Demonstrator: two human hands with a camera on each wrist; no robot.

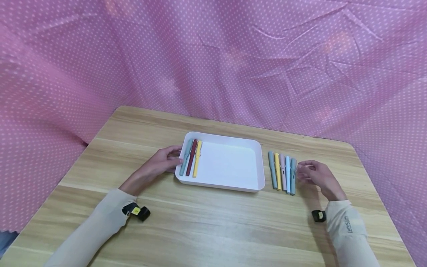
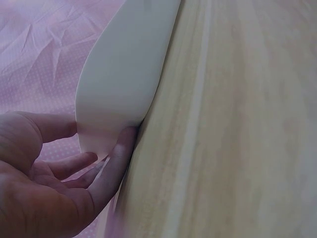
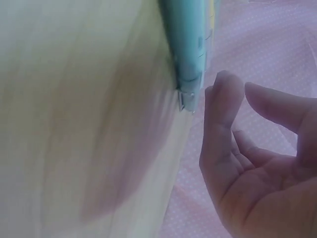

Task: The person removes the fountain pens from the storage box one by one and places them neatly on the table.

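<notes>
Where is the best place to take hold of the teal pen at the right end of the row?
Probably pinch the teal pen at mid-barrel, coming from its free right side, where the right hand waits. Its left side lies against the light blue pen.

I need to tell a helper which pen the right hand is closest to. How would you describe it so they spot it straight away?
On the light wooden table, right of the white rectangular plastic tray, five pastel pens lie side by side. Take the teal pen at the row's right end, nearest the right hand. It is darker than the light blue pen beside it.

Staged recording setup, wooden table [image 1: 213, 230], pink dotted cloth backdrop [image 1: 213, 55]
</notes>
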